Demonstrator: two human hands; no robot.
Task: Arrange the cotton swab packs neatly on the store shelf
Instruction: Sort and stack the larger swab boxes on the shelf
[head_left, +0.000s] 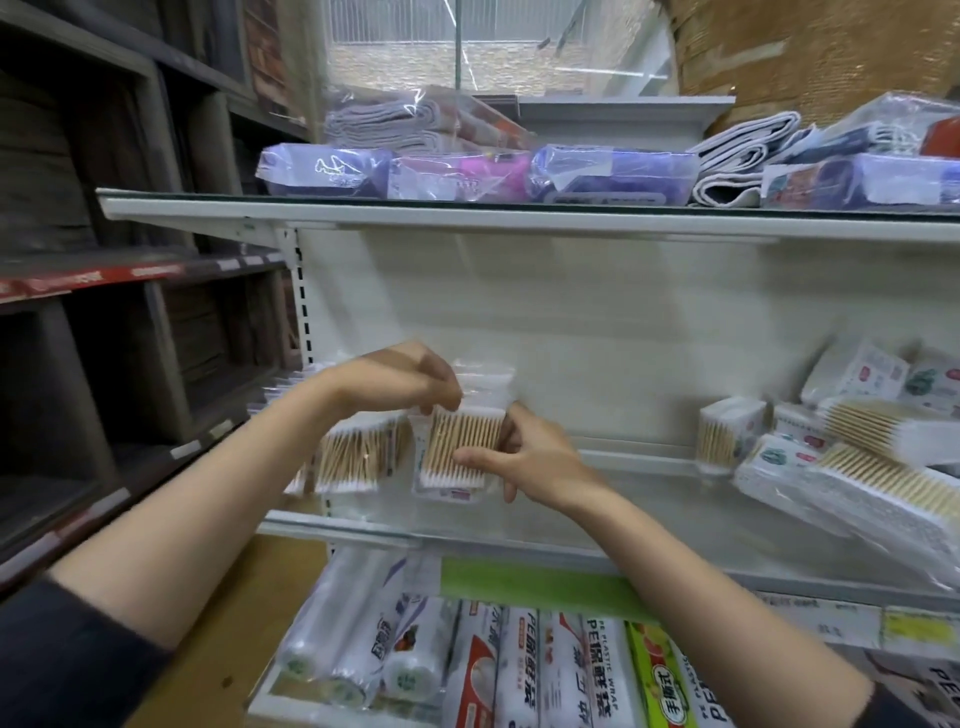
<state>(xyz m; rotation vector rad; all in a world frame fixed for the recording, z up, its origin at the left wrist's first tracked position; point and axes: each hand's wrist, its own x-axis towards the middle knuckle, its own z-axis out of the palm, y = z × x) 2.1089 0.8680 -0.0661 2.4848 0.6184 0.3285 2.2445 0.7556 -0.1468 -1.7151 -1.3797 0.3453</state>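
One clear cotton swab pack, wooden sticks vertical, white tips down, upright above the middle shelf. Row of standing packs just left of it. More packs lie tumbled at the shelf's right end.

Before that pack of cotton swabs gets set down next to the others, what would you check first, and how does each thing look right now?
1. Pack held by both hands: ok; left hand pinches its top, right hand grips its side.
2. Pack upright: ok.
3. Standing row to its left tidy: ok, roughly.
4. Bare middle shelf to the right: ok.
5. Loose heap at right tidy: not ok.
6. Pack's bottom touching the shelf: cannot tell.
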